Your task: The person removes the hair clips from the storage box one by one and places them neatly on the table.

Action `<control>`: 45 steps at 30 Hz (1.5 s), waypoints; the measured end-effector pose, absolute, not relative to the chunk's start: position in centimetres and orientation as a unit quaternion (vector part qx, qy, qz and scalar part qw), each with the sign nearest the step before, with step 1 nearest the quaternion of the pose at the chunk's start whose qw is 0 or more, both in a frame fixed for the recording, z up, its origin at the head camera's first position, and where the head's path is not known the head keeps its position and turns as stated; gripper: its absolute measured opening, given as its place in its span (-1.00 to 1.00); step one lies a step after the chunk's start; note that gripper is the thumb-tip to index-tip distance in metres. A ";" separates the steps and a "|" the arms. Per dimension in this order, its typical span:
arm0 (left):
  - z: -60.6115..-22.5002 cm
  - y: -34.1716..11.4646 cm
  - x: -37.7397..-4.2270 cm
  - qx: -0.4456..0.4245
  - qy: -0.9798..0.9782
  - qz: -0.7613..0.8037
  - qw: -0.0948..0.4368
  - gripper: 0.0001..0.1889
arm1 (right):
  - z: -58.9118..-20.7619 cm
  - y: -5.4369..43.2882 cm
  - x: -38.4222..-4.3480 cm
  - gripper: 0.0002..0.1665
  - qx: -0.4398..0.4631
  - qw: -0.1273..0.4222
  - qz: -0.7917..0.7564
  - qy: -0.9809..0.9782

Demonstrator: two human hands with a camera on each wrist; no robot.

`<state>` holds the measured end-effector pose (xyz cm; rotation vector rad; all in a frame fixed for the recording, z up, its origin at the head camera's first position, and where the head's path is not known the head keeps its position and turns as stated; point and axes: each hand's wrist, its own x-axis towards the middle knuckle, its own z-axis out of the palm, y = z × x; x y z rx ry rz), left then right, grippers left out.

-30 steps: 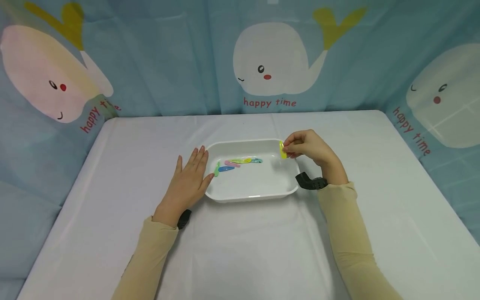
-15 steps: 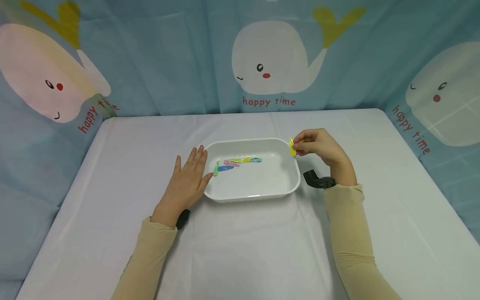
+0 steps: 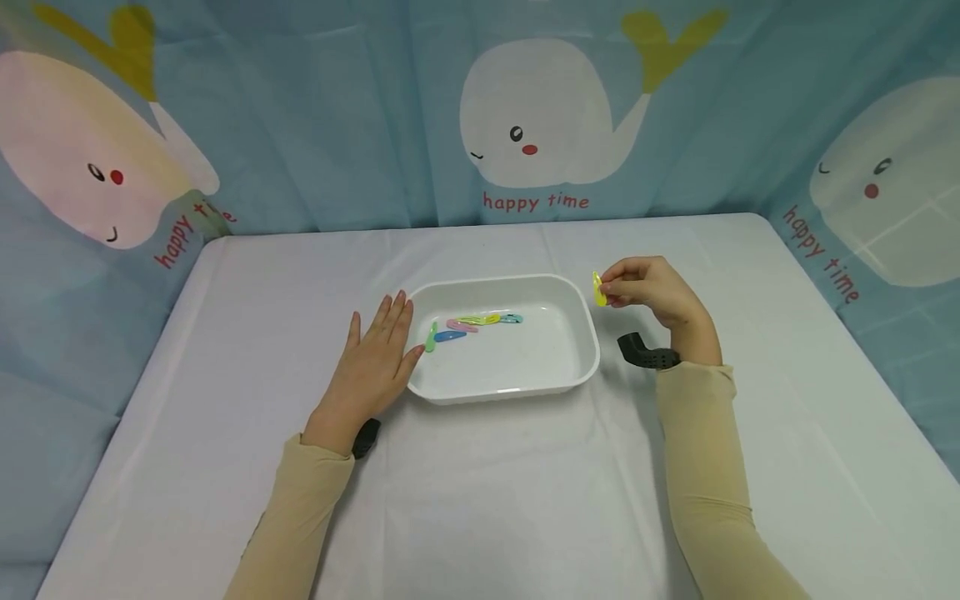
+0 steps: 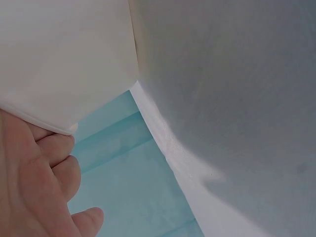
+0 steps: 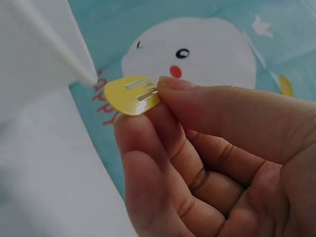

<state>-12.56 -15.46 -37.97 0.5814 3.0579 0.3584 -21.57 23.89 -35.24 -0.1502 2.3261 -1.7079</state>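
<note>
Between thumb and fingers, my right hand (image 3: pixel 652 292) pinches a yellow hair clip (image 3: pixel 598 289), held up just outside the right rim of the white tray (image 3: pixel 502 393). The right wrist view shows the slots of this snap clip (image 5: pixel 131 96). My left hand (image 3: pixel 371 362) rests with straight fingers on the tray's left rim. In the tray's left half lie a green clip (image 3: pixel 431 337), a blue clip (image 3: pixel 450 336), a pink clip (image 3: pixel 461 326), a yellow clip (image 3: pixel 480 319) and a light blue clip (image 3: pixel 512 318).
A white cloth (image 3: pixel 480 500) covers the table under the tray. Behind and beside it hangs a blue curtain (image 3: pixel 360 117) with printed whales. A black strap device (image 3: pixel 648 354) sits on the right wrist.
My right hand has carried the yellow hair clip rightward, from over the tray's right end to beyond its rim. The left hand stays at the left rim.
</note>
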 end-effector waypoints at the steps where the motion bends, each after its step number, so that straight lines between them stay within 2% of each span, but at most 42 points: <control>1: -38.0 -15.5 -12.5 0.185 0.976 0.115 0.005 -0.30 | -35.4 24.0 -21.6 -0.82 -0.050 0.129 -0.585 0.799; 7: -38.0 -15.5 -12.7 0.185 0.976 0.117 0.006 -0.30 | -36.5 24.6 -22.2 -0.70 -0.042 0.157 -0.567 0.808; 17: -37.7 -15.5 -12.9 0.190 0.975 0.119 0.003 -0.30 | -38.8 24.7 -23.0 -0.72 -0.001 0.189 -0.514 0.837; 33: -38.0 -15.6 -12.8 0.188 0.975 0.121 0.006 -0.30 | -39.1 23.7 -23.1 -0.74 0.032 0.178 -0.446 0.877; 45: -37.8 -15.5 -12.6 0.186 0.975 0.121 0.006 -0.31 | -38.6 24.3 -22.7 -0.71 0.045 0.190 -0.449 0.872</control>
